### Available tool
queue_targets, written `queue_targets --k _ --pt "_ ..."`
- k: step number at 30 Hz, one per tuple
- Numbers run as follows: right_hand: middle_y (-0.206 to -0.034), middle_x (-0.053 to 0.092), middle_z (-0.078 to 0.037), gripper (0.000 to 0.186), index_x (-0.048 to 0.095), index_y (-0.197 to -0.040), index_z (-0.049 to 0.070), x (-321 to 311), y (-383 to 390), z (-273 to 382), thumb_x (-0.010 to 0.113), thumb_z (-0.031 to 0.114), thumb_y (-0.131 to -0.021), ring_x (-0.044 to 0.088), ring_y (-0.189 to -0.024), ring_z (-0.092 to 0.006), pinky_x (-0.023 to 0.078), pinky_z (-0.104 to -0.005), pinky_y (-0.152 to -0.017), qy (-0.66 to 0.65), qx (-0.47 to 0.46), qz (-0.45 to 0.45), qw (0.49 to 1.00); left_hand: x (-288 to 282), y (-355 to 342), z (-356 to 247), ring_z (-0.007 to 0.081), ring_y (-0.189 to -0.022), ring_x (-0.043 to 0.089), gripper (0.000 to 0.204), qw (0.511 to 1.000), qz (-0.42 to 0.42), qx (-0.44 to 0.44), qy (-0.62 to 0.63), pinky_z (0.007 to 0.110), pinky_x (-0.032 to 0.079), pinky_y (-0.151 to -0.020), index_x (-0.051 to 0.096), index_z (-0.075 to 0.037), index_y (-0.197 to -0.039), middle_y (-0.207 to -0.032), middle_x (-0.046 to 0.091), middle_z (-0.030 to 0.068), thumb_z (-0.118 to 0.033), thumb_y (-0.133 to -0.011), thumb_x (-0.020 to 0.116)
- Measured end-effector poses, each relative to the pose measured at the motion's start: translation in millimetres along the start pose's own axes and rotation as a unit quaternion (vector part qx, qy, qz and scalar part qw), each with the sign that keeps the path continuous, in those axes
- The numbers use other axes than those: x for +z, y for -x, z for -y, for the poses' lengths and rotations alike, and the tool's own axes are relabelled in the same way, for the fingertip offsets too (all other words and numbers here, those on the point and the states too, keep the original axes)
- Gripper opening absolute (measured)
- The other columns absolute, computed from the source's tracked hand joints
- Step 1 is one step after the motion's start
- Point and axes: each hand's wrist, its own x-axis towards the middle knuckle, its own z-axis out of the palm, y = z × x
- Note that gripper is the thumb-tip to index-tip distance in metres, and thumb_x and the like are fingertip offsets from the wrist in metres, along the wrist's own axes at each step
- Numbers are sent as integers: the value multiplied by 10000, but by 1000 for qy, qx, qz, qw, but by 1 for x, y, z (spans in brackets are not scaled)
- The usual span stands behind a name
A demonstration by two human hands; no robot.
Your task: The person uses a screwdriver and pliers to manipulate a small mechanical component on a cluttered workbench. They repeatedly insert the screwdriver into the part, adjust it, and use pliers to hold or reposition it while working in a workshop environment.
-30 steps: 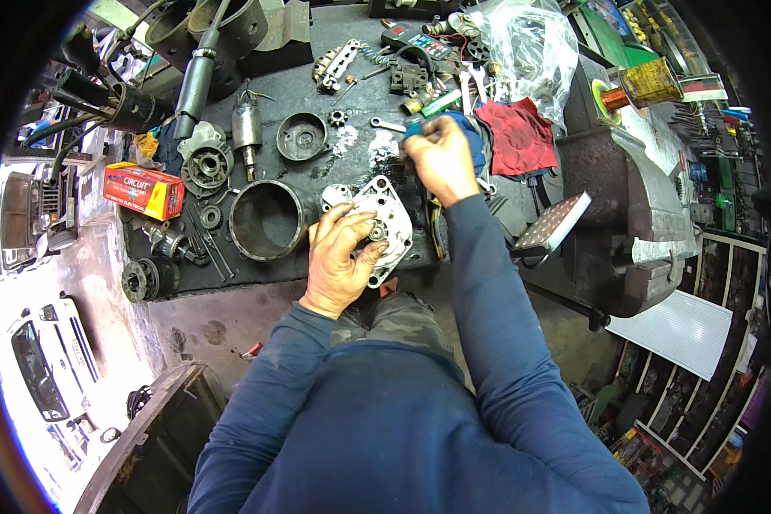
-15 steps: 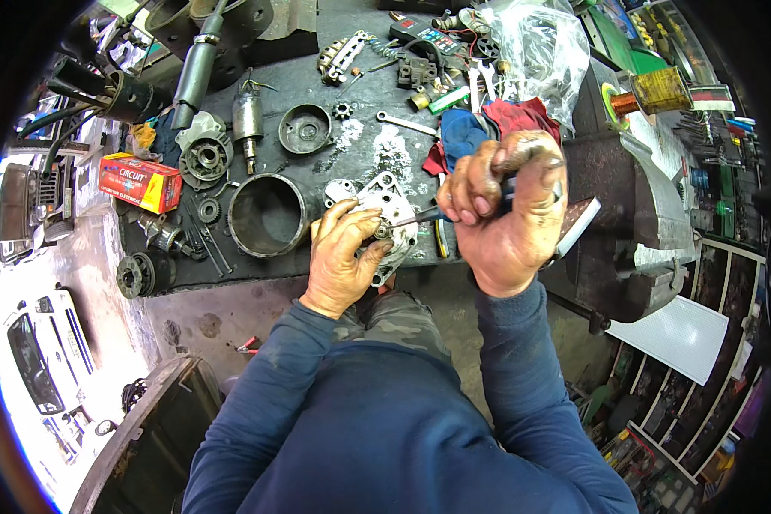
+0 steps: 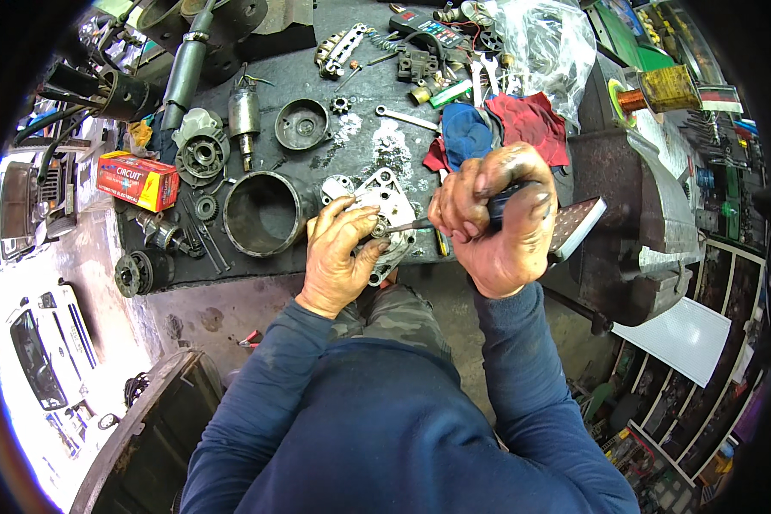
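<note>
A pale metal housing plate (image 3: pixel 393 198) with bolt holes and a small central bearing (image 3: pixel 379 230) lies at the bench's near edge. My left hand (image 3: pixel 341 253) grips it from the left, fingers curled near the bearing. My right hand (image 3: pixel 497 218) is closed round a dark-handled screwdriver (image 3: pixel 409 225), whose shaft reaches left to the plate's centre beside my left fingertips. A round metal cylinder (image 3: pixel 263 214) stands just left of the plate.
The dark bench (image 3: pixel 193 278) holds a starter motor (image 3: pixel 244 116), a flanged part (image 3: pixel 201 154), gears, bolts, a red box (image 3: pixel 139 180), a shallow cap (image 3: pixel 302 124), wrenches (image 3: pixel 407 117), red rags (image 3: pixel 531 128), blue cloth (image 3: pixel 465 133) and plastic sheeting. A dark block (image 3: pixel 630 223) borders the right.
My right hand has come from over the blue cloth down and right, now holding the screwdriver against the plate's centre. My left hand stays on the plate.
</note>
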Motion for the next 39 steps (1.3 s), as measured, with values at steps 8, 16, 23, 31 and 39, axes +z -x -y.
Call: queue_targets --k 8,16,23,31,39 --pt "-616 439 22 662 576 -1018 112 1 15 22 649 762 -918 414 -547 -117 357 -328 -525 -17 36 -16 999 -1 -1 2 380 -1296 598 292 1000 5 2 -5 458 420 -1024 702 -98 -1104 -1261 760 67 -276 -906 821" --pt "-757 539 -54 622 600 -975 2 7 19 13 836 569 -879 492 -591 -151 430 -362 -547 -70 41 -21 996 1 1 1 372 -1295 595 305 1000 0 -7 0 463 415 -1027 703 -105 -1114 -1264 758 57 -297 -907 819" --pt "-675 534 -40 647 628 -933 4 7 19 16 850 605 -843 489 -565 -156 433 -354 -549 -71 55 -27 996 1 2 1 371 -1303 589 305 1000 2 -9 -9 465 410 -1026 704 -106 -1118 -1267 754 56 -313 -919 807" --pt "-613 459 11 658 581 -938 60 13 15 18 747 693 -864 433 -538 -135 380 -337 -517 50 54 32 997 2 2 2 374 -1303 592 304 1000 -5 -9 -2 465 412 -1028 705 -107 -1120 -1258 755 59 -314 -921 804" --pt "-705 588 -86 505 620 -851 -44 24 29 15 894 378 -894 563 -581 -209 464 -362 -554 -32 2 -28 999 0 2 0 375 -1296 599 301 1000 -1 -10 -3 476 422 -1030 707 -110 -1127 -1265 754 61 -299 -915 807"
